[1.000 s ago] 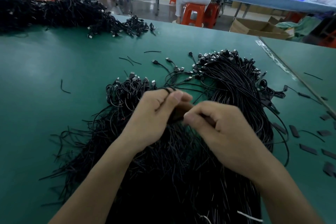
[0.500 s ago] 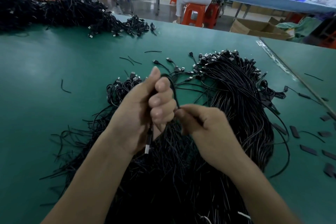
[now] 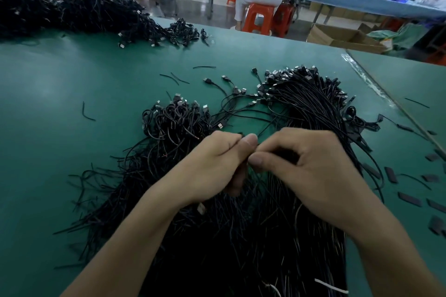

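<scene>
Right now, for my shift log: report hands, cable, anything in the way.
Left hand grips black cable, plug hanging below. Right hand pinches it. Cable heap directly underneath hands.

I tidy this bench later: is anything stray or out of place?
Yes. Short wire offcuts lie loose on the green table, apart from the cable piles, and flat black strips are scattered by its right edge.
</scene>
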Tool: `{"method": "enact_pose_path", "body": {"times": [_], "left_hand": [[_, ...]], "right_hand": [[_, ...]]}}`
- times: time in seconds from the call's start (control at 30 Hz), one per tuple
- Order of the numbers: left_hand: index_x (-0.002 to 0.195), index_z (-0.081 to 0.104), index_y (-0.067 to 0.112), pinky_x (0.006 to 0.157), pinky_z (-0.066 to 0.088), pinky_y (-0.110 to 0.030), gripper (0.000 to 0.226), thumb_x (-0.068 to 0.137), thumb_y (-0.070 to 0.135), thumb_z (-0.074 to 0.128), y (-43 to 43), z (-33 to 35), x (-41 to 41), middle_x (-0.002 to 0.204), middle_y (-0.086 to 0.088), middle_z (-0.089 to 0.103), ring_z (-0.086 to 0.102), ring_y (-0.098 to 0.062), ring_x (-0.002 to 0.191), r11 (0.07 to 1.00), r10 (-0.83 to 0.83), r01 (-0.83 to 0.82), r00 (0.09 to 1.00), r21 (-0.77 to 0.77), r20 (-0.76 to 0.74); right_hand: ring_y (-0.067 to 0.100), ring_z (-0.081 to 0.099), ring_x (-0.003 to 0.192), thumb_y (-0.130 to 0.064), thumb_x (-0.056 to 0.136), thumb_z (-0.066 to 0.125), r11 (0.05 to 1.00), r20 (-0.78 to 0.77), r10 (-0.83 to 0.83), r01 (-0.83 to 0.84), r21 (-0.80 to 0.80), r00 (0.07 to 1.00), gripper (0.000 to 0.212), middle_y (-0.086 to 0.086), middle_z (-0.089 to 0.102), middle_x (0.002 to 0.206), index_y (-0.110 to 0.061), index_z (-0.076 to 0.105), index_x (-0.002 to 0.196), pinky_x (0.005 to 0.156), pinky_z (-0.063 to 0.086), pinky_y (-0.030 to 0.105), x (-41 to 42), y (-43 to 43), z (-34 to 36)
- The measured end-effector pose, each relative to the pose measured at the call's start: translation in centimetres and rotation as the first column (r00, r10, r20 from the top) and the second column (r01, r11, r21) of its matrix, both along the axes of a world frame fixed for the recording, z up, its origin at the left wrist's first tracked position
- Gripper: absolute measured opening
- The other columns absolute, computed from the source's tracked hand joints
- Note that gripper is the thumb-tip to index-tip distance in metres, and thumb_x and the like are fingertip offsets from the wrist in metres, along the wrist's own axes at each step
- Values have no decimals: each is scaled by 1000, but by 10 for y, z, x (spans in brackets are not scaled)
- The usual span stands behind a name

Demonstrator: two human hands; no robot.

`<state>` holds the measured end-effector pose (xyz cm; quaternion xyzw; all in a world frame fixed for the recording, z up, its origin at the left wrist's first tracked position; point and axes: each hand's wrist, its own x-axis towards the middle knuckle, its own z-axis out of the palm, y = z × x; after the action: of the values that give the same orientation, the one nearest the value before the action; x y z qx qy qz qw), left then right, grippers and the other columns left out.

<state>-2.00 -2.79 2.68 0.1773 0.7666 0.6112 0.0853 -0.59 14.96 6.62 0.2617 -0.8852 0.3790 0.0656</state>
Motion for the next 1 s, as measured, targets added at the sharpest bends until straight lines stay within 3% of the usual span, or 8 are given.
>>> {"method": "enact_pose_path", "body": {"times": [0.17,0.3,0.47,0.67,0.8,0.87,0.93,1.0], "left_hand": [[57,52,21,40,28,-14,58,99,55,32,-2,10,5,45,8,33,27,-7,36,972,-191,163,967,167,168],[52,60,29,38,31,-13,62,105,45,32,-10,11,5,41,11,37,32,-3,35,896,-360,264,902,358,237],[52,42,26,46,43,-18,52,98,49,49,-11,2,1,54,1,51,55,-13,50,923,-276,180,926,339,259],[53,41,26,63,43,-29,51,97,51,42,-3,0,-2,65,-22,37,43,-26,61,987,-29,11,994,162,109],[87,60,-6,87,58,-51,43,102,32,47,-1,1,-2,87,-35,54,63,-31,82,970,-4,-59,966,236,260],[110,59,-5,78,57,-65,47,96,36,41,-1,2,0,103,-37,62,68,-43,87,955,-50,-63,929,289,367],[111,62,1,54,59,-46,55,101,46,31,-2,4,2,87,-28,68,69,-36,69,938,-126,-38,887,343,443],[91,70,9,38,43,-22,72,99,64,24,-3,4,2,64,-16,66,58,-26,44,965,-112,-11,887,263,447]], "right_hand": [[13,65,64,-30,79,79,958,9,-25,27,-285,1000,9,-4,71,73,-22,73,78,60,53,25,-7,2,-2],[25,58,69,-32,81,73,894,200,200,-95,-438,959,12,-3,68,78,-22,66,79,64,49,35,-11,0,-11],[20,52,69,-37,87,66,939,211,217,-145,-312,953,14,-1,58,76,-24,60,86,63,46,31,-13,2,-10],[2,53,60,-20,94,65,991,89,91,-81,-110,992,15,-17,60,70,-24,53,84,55,40,13,-8,-1,-8],[9,57,64,-12,93,65,994,1,14,-14,-110,1000,16,-8,61,72,-19,55,84,53,43,15,-4,-14,-11],[10,61,73,-11,93,64,994,-71,-3,-5,-113,997,12,-9,63,77,-14,55,85,59,45,14,-2,-23,-13],[12,61,75,-14,92,63,992,-144,-43,25,-125,989,11,-8,63,79,-13,54,86,62,46,21,-3,-28,-14],[11,62,72,-14,92,63,983,-185,-89,57,-175,979,11,-6,63,77,-13,54,86,61,47,20,-6,-30,-14]]}}
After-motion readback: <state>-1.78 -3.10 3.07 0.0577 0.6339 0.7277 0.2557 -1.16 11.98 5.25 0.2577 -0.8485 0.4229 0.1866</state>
